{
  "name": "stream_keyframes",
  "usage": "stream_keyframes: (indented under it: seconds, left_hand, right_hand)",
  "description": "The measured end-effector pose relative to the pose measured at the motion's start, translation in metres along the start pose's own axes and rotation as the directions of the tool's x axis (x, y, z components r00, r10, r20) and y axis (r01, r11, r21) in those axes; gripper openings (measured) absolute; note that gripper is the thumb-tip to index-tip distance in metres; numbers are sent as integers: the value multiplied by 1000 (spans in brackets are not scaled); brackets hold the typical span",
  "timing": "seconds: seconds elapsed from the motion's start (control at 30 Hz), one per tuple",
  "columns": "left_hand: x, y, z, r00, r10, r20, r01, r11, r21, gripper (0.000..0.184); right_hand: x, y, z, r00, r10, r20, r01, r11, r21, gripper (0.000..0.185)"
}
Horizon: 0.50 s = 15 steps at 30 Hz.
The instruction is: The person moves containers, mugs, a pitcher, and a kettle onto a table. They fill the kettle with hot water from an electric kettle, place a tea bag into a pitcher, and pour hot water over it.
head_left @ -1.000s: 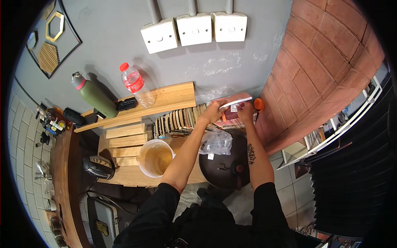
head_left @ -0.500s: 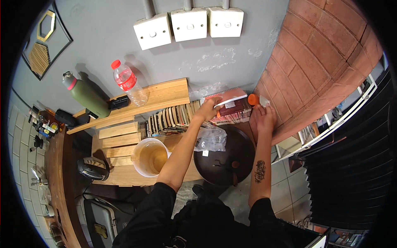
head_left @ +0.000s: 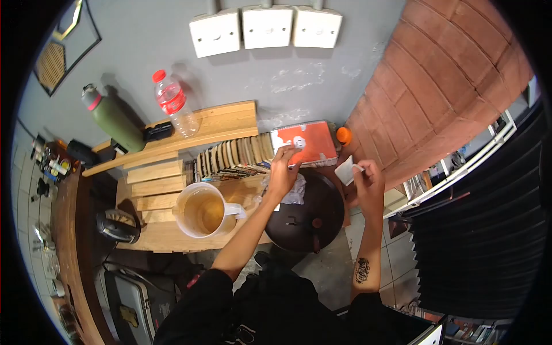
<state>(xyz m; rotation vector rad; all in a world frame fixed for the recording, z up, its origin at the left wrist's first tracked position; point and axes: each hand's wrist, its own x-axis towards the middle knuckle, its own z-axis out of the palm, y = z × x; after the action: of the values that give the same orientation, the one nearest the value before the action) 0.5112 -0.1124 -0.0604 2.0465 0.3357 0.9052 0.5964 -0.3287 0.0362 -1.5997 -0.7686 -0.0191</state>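
Observation:
A spiral-bound notebook (head_left: 318, 141) with a red and white cover lies over the row of books, cover facing up. My left hand (head_left: 282, 175) has its fingers over the notebook's near left edge, the thumb lower down, closed on that edge. To the right, my right hand (head_left: 370, 183) holds a small white cup (head_left: 345, 171) by its looped handle, tilted, in front of the brick wall. An orange cup-like object (head_left: 344, 135) sits just beyond the notebook's right edge. Below my hands is a round dark lid or pan (head_left: 305, 215), with a crumpled clear plastic bag (head_left: 296, 192) on it.
Old books (head_left: 230, 158) stand in a row under a wooden shelf (head_left: 224, 119) bearing a plastic bottle (head_left: 175, 106) and a green flask (head_left: 115, 118). A pitcher of amber liquid (head_left: 201, 210) and an electric kettle (head_left: 118, 225) stand left. A brick wall (head_left: 437, 98) rises at right.
The notebook has come down from a tilt, so its cover now shows. My right hand has drawn the white cup away from the wall corner toward me. The view has shifted slightly.

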Motion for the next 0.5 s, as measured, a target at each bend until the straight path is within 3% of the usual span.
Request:
stream_keyframes:
  seconds: [0.07,0.13,0.23,0.3,0.37,0.4,0.47,0.5]
  left_hand:
    - [-26,32,-33,997,-74,1,74,997,-38,36]
    - [-61,46,-62,987,-158,-15,156,985,-69,29]
    - [-119,58,-107,913,-382,147,409,840,-358,15]
    - [-160,57,-140,896,-420,143,441,878,-185,14]
    - [-204,48,-171,841,-519,152,539,828,-154,14]
    - [-229,41,-183,781,-592,198,620,773,-133,15]
    - [-285,21,-202,848,-517,116,520,854,3,17]
    - [-320,1,-212,810,-580,87,575,815,74,17]
  right_hand:
    - [-12,-8,12,972,92,216,-86,996,-35,5]
    - [-20,-34,29,930,25,367,-4,998,-59,7]
    - [-41,-59,62,797,58,601,-73,997,-1,8]
    - [-53,-65,89,705,42,708,-105,994,45,9]
    - [-62,-69,112,615,59,787,-176,982,63,8]
    - [-67,-69,124,583,66,810,-166,985,39,8]
    - [-73,-70,143,527,59,848,-152,988,25,8]
    - [-76,-70,151,536,2,844,-53,998,32,8]
